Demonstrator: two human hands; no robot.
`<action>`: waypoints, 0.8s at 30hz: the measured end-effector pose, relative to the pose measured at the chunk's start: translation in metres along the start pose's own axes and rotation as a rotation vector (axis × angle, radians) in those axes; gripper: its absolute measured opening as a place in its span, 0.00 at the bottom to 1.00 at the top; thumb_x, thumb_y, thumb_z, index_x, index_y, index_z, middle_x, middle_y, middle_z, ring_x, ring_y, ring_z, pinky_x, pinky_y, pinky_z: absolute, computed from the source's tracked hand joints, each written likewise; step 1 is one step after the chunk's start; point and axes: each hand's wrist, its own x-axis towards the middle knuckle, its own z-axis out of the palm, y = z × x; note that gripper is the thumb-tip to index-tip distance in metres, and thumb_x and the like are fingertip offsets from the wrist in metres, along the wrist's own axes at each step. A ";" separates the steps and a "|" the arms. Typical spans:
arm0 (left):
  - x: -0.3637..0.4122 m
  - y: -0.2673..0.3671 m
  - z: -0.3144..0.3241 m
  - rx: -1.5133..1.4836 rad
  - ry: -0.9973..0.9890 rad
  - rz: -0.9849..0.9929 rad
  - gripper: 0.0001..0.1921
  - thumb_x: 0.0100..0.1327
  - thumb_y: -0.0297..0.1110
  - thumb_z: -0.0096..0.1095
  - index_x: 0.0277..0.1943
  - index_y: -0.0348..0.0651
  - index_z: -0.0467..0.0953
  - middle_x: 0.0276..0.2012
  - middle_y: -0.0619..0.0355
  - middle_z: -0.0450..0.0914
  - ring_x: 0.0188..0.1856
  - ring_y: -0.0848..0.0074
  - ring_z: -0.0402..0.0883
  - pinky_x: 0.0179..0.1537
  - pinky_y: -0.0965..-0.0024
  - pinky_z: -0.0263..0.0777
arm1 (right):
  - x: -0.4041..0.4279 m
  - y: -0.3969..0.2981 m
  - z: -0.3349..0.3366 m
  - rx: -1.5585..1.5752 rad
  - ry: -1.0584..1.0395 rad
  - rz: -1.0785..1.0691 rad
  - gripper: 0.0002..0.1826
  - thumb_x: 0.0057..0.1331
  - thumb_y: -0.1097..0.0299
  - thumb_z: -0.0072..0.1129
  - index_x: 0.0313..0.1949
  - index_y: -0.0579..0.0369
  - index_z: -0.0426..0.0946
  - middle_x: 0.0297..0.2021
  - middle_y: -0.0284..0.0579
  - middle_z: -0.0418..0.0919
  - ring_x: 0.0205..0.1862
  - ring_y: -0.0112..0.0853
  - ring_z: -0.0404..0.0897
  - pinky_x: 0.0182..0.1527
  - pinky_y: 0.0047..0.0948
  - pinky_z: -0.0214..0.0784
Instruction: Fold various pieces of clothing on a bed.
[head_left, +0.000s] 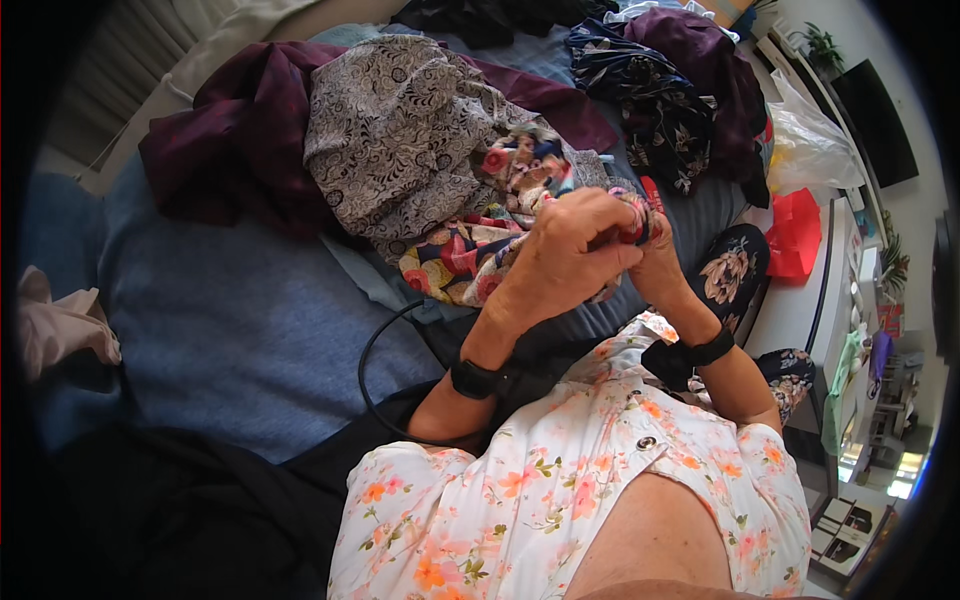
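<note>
In front of my chest, my left hand (571, 240) and my right hand (657, 259) meet, pinching a bunched edge of a multicoloured patterned cloth (459, 255). The cloth shows red, yellow and navy motifs, and its loose part trails left over the pile. Fingers of my left hand cover some of the gripped edge. Right beneath and behind it spreads a grey garment (397, 127) with a black paisley print. Each wrist wears a black band (475, 379).
A blue bed cover (247, 322) lies underneath. Around the pile are a dark purple cloth (240, 142), navy floral clothing (652, 97) and a black cable (367, 352). To the right are a red bag (795, 236), a clear plastic bag (814, 139) and a white cabinet (795, 319).
</note>
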 end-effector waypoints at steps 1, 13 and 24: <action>-0.001 0.000 -0.002 -0.021 0.031 -0.083 0.16 0.43 0.28 0.75 0.36 0.36 0.77 0.29 0.60 0.76 0.28 0.74 0.73 0.31 0.73 0.68 | -0.003 0.001 -0.004 0.076 0.036 0.012 0.23 0.60 0.70 0.64 0.54 0.57 0.69 0.50 0.42 0.73 0.50 0.27 0.74 0.53 0.26 0.66; -0.005 -0.034 -0.008 0.145 -0.221 0.019 0.39 0.40 0.34 0.77 0.58 0.38 0.67 0.50 0.48 0.75 0.54 0.55 0.72 0.56 0.55 0.62 | -0.024 -0.051 -0.057 1.015 0.243 0.064 0.24 0.70 0.46 0.42 0.57 0.48 0.65 0.51 0.42 0.73 0.56 0.37 0.71 0.63 0.42 0.59; -0.005 -0.025 -0.007 -0.145 0.032 -0.082 0.18 0.45 0.22 0.67 0.42 0.31 0.74 0.34 0.50 0.79 0.36 0.70 0.79 0.41 0.71 0.71 | -0.009 -0.046 -0.027 0.631 0.055 0.221 0.34 0.66 0.44 0.51 0.61 0.56 0.60 0.58 0.50 0.66 0.61 0.36 0.67 0.63 0.37 0.59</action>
